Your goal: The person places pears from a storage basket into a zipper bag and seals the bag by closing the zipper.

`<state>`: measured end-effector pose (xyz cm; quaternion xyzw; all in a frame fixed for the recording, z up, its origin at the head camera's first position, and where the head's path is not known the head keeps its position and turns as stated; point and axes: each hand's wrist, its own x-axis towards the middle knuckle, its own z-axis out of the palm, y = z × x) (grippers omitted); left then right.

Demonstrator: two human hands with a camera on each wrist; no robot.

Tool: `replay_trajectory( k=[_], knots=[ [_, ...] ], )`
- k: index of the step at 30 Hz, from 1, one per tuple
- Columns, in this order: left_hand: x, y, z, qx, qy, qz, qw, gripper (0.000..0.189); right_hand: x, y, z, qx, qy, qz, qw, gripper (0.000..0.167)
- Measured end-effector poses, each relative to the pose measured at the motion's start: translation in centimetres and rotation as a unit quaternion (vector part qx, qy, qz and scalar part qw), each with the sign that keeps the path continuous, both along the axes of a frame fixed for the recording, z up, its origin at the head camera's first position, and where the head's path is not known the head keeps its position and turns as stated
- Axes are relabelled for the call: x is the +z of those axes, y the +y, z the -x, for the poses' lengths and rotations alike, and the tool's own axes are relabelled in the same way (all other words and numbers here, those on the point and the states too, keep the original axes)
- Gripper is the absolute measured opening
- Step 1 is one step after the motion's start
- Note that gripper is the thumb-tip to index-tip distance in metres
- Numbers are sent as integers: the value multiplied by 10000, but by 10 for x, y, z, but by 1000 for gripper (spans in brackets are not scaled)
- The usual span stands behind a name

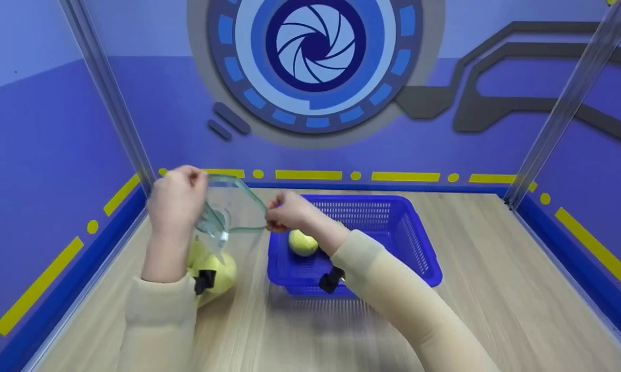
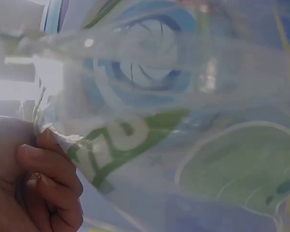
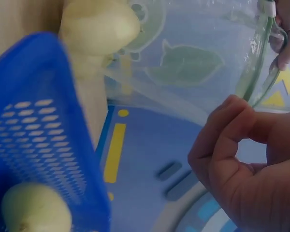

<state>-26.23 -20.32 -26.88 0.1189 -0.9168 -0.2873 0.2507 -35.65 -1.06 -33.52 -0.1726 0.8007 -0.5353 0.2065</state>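
Note:
A clear plastic zip bag (image 1: 238, 204) with green leaf prints is stretched between both hands above the table, its greenish rim spread apart. My left hand (image 1: 179, 204) pinches one side of the rim, with its fingers curled in the left wrist view. On the other side, my right hand (image 1: 290, 212) pinches the rim between thumb and fingertips, beside the blue basket's left rear corner. Below the bag, close to my left wrist, lie pale yellow-green fruits (image 1: 223, 274) that look like pears, partly hidden by the forearm. A similar fruit (image 1: 303, 243) sits in the blue basket (image 1: 429, 263).
The basket stands mid-table on the wooden tabletop (image 1: 486, 289), partly covered by my right forearm. Blue printed panels (image 1: 150, 119) rise at the back and both sides, with metal posts (image 1: 563, 98) at the rear corners.

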Motion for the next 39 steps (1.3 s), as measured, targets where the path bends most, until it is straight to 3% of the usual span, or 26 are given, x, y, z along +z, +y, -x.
replay_trajectory(
  k=[4,8,12,17,27,32,39],
  knots=[
    [-16,26,-1,-299,199,192,9992,31,-19,21,3,-18,-70,-238,9997,5],
    [-39,45,-3,-466,716,111,9963,25,-34,37,3,43,-367,-361,9987,9],
    [-60,57,-5,-582,1283,-103,9900,21,-46,44,2,155,-553,-561,9968,9],
    [-79,66,-5,-616,1749,-374,9820,19,-52,48,0,297,-563,-805,9947,11],
    [-93,72,-11,-683,2011,-1201,9698,18,-54,56,-1,537,-632,-763,9936,14],
    [-97,73,-13,-745,2135,-1433,9635,18,-50,63,1,518,-748,-695,9934,18],
    [-102,74,-10,-837,2334,-1641,9548,14,-40,78,9,418,-496,-970,9932,22]
  ],
)
